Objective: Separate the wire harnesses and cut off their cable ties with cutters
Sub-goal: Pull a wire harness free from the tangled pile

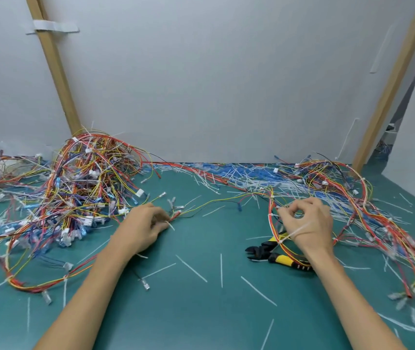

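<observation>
Green mat (pixel 201 319) strewn with cut ties (pixel 191 268); both hands grip one harness.
Cutters (pixel 273 251) lie at lower centre-right beneath the right wrist, jaws pointing left, with a red-and-yellow strand across their handles. Mid-frame, the left hand (pixel 145 224) curls round a red end of the harness (pixel 176 215). The right hand (pixel 309 221), well apart from it, pinches the harness's red loop between thumb and forefinger. Behind, the left pile (pixel 82 183) is large and the right pile (pixel 347 188) smaller, against a white wall (pixel 226 84) with wooden posts (pixel 57 72).
</observation>
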Tool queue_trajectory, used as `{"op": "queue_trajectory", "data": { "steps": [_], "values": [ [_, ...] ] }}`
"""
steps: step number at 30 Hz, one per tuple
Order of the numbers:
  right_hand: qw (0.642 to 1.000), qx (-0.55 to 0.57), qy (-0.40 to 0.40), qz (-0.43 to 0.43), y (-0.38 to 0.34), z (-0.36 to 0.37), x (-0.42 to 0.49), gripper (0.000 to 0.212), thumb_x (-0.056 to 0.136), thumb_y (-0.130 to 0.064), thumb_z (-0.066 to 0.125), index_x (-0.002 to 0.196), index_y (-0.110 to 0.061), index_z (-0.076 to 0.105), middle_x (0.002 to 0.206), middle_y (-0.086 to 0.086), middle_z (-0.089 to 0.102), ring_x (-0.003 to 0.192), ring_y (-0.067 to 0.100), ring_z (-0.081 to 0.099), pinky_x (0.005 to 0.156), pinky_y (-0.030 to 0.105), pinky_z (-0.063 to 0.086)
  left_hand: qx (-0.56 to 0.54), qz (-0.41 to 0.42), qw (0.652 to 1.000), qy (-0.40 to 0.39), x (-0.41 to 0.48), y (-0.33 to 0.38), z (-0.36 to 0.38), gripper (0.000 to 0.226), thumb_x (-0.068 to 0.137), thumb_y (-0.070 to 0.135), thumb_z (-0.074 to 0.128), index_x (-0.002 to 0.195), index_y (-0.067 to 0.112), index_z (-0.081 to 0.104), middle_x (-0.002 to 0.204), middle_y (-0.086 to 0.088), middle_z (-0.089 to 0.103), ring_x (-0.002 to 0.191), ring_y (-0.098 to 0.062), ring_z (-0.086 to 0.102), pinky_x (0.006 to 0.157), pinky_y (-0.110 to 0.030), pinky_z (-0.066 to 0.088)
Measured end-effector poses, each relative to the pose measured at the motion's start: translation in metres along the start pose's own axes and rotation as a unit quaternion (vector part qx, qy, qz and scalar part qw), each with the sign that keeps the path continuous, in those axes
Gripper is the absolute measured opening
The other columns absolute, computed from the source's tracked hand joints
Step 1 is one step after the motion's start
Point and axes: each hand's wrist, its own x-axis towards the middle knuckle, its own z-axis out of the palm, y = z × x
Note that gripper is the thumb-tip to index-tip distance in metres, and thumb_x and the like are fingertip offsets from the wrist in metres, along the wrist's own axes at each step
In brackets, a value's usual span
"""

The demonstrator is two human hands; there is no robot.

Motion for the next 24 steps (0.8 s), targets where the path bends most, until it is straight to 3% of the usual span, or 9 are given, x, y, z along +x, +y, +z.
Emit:
{"op": "queue_trajectory", "data": {
  "steps": [3,8,13,18,22,24],
  "values": [
    [0.999,-0.034,-0.021,-0.017,0.005,-0.004,0.002,0.033,0.08,-0.033,0.073,0.054,-0.022,0.057,0.096,-0.001,0.056,0.099,0.025,0.044,0.083,0.035,0.028,0.026,-0.001,0.998,0.057,0.005,-0.003,-0.008,0.005,0.088,0.017,0.073,0.092,0.015,0.074,0.088,-0.003,0.068,0.087,-0.025,0.064,0.08,-0.038,0.05],
    [0.994,-0.073,-0.075,-0.03,0.012,-0.01,0.004,0.03,0.077,-0.03,0.074,0.053,-0.021,0.056,0.092,-0.002,0.06,0.097,0.027,0.047,0.081,0.035,0.027,-0.034,0.028,0.986,0.159,0.018,-0.013,-0.045,0.005,0.089,0.004,0.069,0.089,0.009,0.069,0.084,-0.006,0.063,0.076,-0.023,0.06,0.073,-0.036,0.046],
    [0.981,-0.162,-0.101,-0.033,0.014,-0.009,0.005,0.028,0.078,-0.034,0.073,0.055,-0.025,0.058,0.089,-0.006,0.059,0.094,0.026,0.051,0.079,0.035,0.027,-0.099,0.024,0.983,0.152,0.009,-0.026,-0.06,0.01,0.09,0.01,0.071,0.086,0.019,0.07,0.069,0.006,0.071,0.059,-0.006,0.063,0.057,-0.016,0.045],
    [0.965,-0.252,-0.054,-0.047,0.009,-0.008,0.005,0.02,0.088,-0.04,0.066,0.069,-0.033,0.063,0.102,-0.003,0.062,0.101,0.024,0.048,0.085,0.039,0.031,-0.154,0.025,0.976,0.15,0.005,-0.03,-0.068,0.016,0.09,0.004,0.07,0.092,0.019,0.076,0.08,0.006,0.075,0.071,0.0,0.066,0.066,-0.006,0.046],
    [0.951,-0.296,-0.086,-0.024,-0.006,-0.013,0.004,0.022,0.094,-0.046,0.06,0.096,-0.028,0.074,0.118,0.002,0.063,0.113,0.027,0.048,0.094,0.04,0.036,-0.212,0.018,0.965,0.154,0.002,-0.021,-0.066,0.013,0.093,0.006,0.067,0.098,0.017,0.072,0.088,0.005,0.076,0.08,-0.002,0.072,0.075,-0.014,0.055],
    [0.952,-0.302,-0.044,-0.039,-0.023,-0.02,0.003,0.025,0.089,-0.044,0.067,0.105,-0.026,0.073,0.124,0.006,0.061,0.119,0.03,0.044,0.097,0.042,0.035,-0.243,0.02,0.958,0.152,0.001,-0.015,-0.063,0.012,0.094,0.005,0.066,0.1,0.015,0.071,0.087,0.002,0.076,0.081,-0.003,0.073,0.077,-0.015,0.056]
  ]
}}
